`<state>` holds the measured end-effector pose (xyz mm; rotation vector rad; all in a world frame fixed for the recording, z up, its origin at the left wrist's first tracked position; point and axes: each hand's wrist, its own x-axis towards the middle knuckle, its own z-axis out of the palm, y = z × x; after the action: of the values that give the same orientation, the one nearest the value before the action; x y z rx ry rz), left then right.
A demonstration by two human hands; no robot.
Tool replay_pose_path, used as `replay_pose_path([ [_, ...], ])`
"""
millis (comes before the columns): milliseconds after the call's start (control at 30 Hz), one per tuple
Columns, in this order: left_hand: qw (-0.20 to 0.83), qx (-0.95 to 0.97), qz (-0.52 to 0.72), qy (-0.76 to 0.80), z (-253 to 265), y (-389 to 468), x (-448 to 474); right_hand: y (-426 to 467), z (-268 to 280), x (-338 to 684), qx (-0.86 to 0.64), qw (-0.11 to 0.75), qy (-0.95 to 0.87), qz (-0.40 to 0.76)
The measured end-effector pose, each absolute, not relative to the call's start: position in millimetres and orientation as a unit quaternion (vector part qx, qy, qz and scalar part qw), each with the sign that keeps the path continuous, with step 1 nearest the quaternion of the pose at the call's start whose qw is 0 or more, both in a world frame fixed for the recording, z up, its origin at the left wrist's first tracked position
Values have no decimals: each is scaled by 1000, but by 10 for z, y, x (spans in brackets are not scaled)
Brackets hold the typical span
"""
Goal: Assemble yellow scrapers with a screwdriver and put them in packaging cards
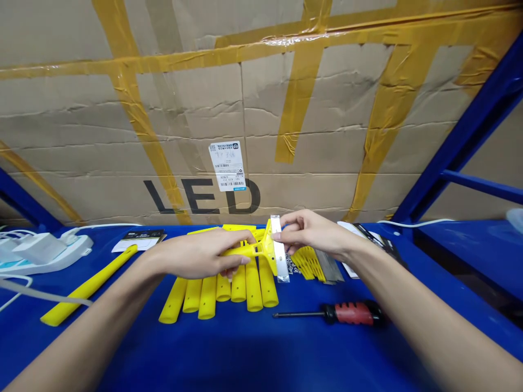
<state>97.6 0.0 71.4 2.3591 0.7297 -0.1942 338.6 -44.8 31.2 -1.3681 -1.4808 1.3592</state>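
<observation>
A yellow scraper head (267,247) with a short neck is held over the middle of the blue surface. My left hand (206,251) is closed around its neck from the left. A pale metal blade (280,256), seemingly in a clear wrapper, lies along the head's wide right edge. The fingers of my right hand (304,231) pinch this blade near its upper half. Several yellow tube handles (207,296) lie side by side beneath my left hand. Just right of the blade are yellow plastic pieces (307,263), small metal screws (292,267) and grey flat blades (328,267).
A screwdriver (347,313) with a red and black handle lies in front. One long yellow handle (90,286) is at left, near a white power strip (49,256) and cables. Printed cards (138,239) lie behind it. A taped cardboard box (261,109) stands across the back.
</observation>
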Motion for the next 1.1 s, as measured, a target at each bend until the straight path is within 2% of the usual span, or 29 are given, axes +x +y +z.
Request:
replay_pose_path([
  [400,145,934,-62,321,743,-162,980,-515,401,3294,-507,332,-597,526],
  [600,55,937,-19,345,778,-347,1058,-540,495,3287,-504,359,-618,484],
  [767,49,921,126,366,646,-647,996,-791,422,3273,-516,393,-601,467],
  [833,39,888,260,378,539,-901,976,-1033,368,3204,-530,413,-587,451],
  [933,34,754,462,466,316,-1297,1002,-1438,248,3005,-563,501,-537,379],
  [1100,123,719,503,463,-84,-1586,1004,-1781,-101,2647,-571,560,-459,388],
])
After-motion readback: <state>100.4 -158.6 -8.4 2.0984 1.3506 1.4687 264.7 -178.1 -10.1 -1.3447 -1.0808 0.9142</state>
